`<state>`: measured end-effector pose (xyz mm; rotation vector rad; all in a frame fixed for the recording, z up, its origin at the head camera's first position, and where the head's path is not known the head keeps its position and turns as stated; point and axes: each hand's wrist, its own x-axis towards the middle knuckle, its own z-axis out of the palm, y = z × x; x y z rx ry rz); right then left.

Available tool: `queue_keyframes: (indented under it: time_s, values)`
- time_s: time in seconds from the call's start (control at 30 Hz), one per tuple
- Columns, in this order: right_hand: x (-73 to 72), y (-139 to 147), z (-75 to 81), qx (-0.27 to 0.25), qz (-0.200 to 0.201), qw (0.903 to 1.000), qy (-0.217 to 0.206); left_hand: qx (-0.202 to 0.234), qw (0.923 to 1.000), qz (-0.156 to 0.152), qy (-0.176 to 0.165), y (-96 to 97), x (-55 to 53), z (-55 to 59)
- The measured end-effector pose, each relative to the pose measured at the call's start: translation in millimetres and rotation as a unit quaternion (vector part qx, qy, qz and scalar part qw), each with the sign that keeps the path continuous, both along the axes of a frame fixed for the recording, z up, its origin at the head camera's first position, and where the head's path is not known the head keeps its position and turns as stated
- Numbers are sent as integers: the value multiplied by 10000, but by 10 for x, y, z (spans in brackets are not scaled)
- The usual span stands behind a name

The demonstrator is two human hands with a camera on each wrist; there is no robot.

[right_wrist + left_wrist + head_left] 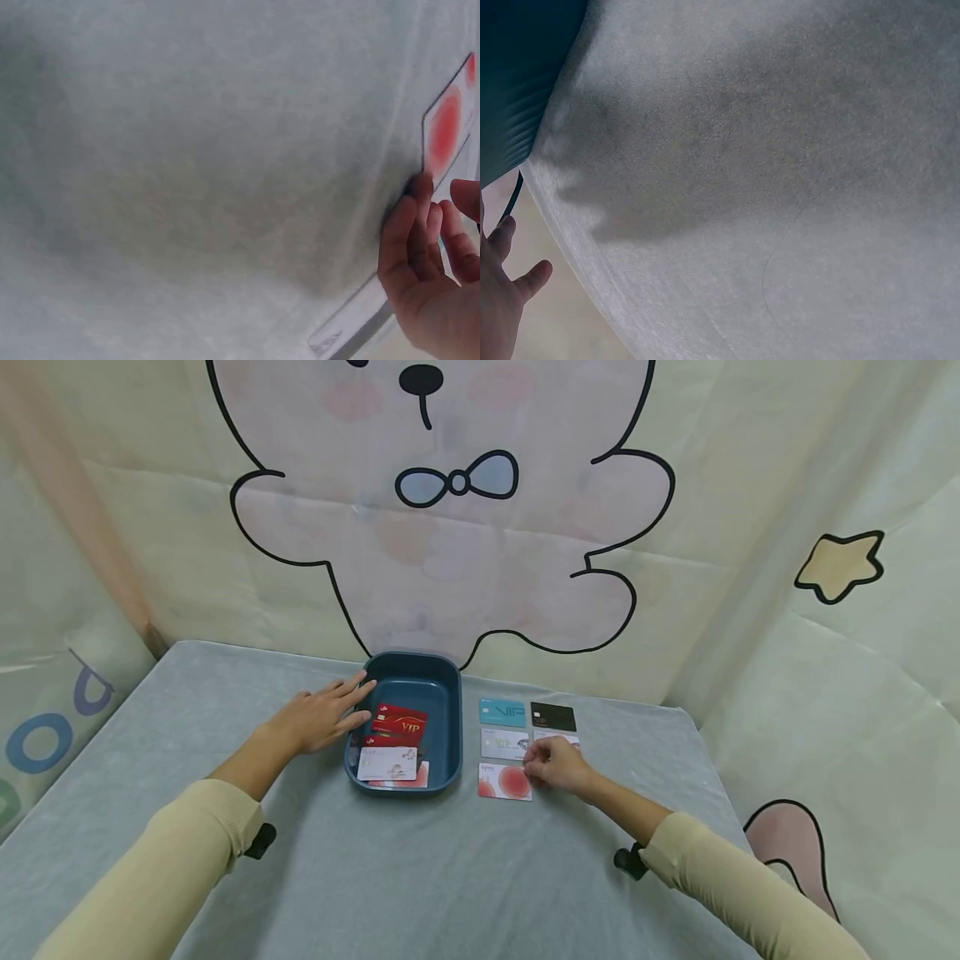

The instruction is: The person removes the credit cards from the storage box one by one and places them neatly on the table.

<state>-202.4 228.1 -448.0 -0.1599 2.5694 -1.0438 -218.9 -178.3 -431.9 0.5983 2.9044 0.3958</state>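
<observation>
With the left hand [322, 717] spread at the tray [414, 691], the right hand [557, 763], its grip unclear, should guide the spotted card [502, 782] edgewise without nudging the silver card [499, 743].

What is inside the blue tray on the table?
The blue tray holds overlapping red cards, plus a white card lying over a pink-patterned card, most of which is covered. Anything fully beneath the cards cannot be seen.

Cream bkdrp [727, 518] w/ cartoon animal [457, 543]
</observation>
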Motion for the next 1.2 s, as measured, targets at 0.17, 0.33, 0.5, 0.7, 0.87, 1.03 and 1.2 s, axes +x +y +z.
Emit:
queue_keyframes:
  time_s: [0.17,0.33,0.5,0.7,0.87,1.03,1.2]
  values:
    - [-108,-102,199,-37,232,9991,339,-32,10000,6,0,-16,2,-14]
    - [-235,-298,452,-333,545,9966,514,-36,10000,0,15,-23,0,-17]
    - [-323,-526,650,-513,835,9933,607,-54,10000,0,26,-19,2,2]
    - [-323,-809,734,-498,1213,9880,817,-54,10000,-17,44,-15,11,19]
    - [-282,-1001,730,-632,1405,9856,690,-45,10000,-9,45,-3,-2,7]
    - [-281,-1128,708,-931,1676,9805,442,-56,10000,-21,42,-7,-12,-10]
    - [-292,-1217,683,-709,1909,9790,86,-24,10000,-36,1,-13,-9,-7]
